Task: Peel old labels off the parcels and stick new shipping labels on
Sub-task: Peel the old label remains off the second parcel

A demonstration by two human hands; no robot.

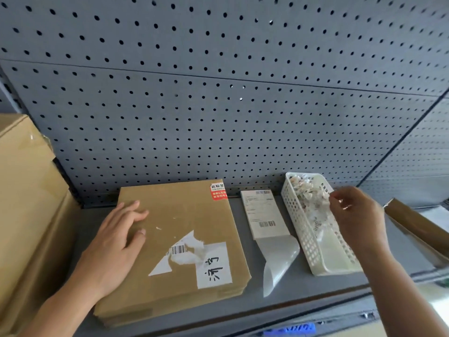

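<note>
Two hands: left hand (116,239) rests open on parcel (175,215); right hand (357,215) grip pinched over basket (298,229), contents unclear; torn old label (181,250), lower centre, nearer left.

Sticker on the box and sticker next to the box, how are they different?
The old sticker is ripped and ragged; the new sticker is whole. The old sticker is stuck on the box; the new sticker lies on the shelf. The old sticker has big handwriting; the new sticker has only small print. Both are white with barcodes.
</note>
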